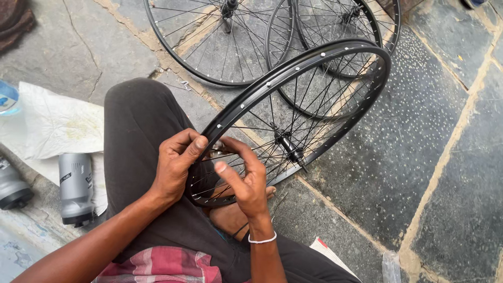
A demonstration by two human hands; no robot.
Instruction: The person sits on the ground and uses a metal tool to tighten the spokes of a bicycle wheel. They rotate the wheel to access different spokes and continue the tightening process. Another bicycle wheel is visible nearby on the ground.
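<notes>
Both hands work at the near edge of a black bicycle wheel (293, 131) tilted across the lap. Left hand (175, 167) fingers pinch the rim; right hand (246, 183) fingers curl among spokes, thumb raised. Beyond the wheel lie two more wheels (230, 42) on the stone floor (445, 157); left of it, grey bottles (76, 186) on paper.

I'm looking down at what seems an open-air bicycle repair spot, worked at ground level. The floor (440, 157) is rough stone slabs with sandy joints. Spoked wheels (225, 42) lie flat on it, another wheel rim (314, 63) stands propped, and grey canisters (76, 186) sit on spread paper (52, 126).
</notes>
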